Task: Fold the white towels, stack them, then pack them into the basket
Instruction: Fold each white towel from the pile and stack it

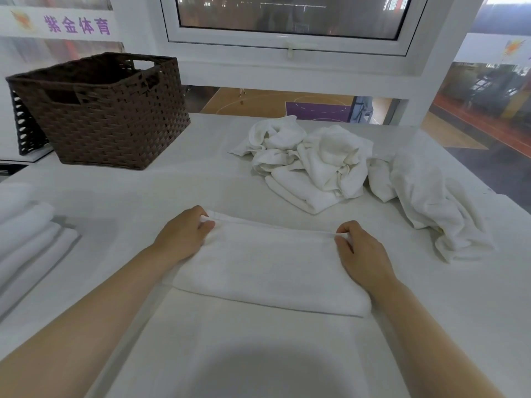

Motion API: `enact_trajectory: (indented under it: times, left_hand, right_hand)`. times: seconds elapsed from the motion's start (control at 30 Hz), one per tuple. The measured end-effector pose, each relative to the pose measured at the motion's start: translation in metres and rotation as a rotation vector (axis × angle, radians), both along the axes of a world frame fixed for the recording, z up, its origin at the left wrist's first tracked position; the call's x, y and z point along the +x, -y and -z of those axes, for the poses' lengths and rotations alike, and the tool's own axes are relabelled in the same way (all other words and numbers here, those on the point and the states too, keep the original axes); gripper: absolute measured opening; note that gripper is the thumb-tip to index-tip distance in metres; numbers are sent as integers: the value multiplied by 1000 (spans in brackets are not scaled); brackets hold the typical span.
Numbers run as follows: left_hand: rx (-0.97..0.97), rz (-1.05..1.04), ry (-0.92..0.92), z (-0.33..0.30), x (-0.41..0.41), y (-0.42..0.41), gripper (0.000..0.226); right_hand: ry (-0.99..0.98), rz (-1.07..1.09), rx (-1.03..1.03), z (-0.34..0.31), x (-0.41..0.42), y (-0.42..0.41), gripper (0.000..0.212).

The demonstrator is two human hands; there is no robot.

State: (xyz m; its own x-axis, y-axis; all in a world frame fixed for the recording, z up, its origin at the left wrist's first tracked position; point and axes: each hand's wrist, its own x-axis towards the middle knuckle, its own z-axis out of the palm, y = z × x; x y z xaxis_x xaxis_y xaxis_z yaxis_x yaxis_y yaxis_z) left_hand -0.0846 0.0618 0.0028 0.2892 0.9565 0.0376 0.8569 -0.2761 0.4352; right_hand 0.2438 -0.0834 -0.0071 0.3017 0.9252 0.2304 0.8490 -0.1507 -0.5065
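A white towel (267,271) lies in front of me on the table, its far part doubled over the rest. My left hand (184,235) pinches the far left corner of the folded layer. My right hand (359,249) pinches the far right corner. A heap of crumpled white towels (313,159) lies beyond it, with another loose towel (431,196) to the right. A stack of folded white towels (26,242) rests at the left edge. The brown woven basket (115,122) stands at the far left, and its inside looks dark and empty.
The table (178,185) is covered in white cloth. A darker woven basket (26,130) peeks out behind the brown one. A white window frame (287,47) rises behind the table, and the table's right edge drops off near the loose towel.
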Motion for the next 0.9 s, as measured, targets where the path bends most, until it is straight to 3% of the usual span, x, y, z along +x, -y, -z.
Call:
enact_trajectory:
  times: [0.07, 0.2, 0.43, 0.7, 0.8, 0.9]
  left_hand:
    - [82, 28, -58, -3, 0, -1, 23]
    - [208, 105, 9, -16, 10, -4, 17]
    - [7, -17, 9, 2, 22, -27, 28]
    - [-3, -55, -93, 1, 30, -37, 36]
    - [31, -65, -81, -5, 28, -29, 34]
    - [0, -43, -32, -10, 30, -10, 46]
  right_hand:
    - [-6, -16, -15, -6, 1, -2, 4]
    - [37, -12, -64, -11, 2, -9, 5]
    - [25, 37, -86, -8, 1, -10, 7]
    - [-22, 100, -30, -5, 0, -8, 8]
    - [-18, 101, -133, -10, -2, -7, 27]
    - [97, 74, -340, -22, -11, -2, 54]
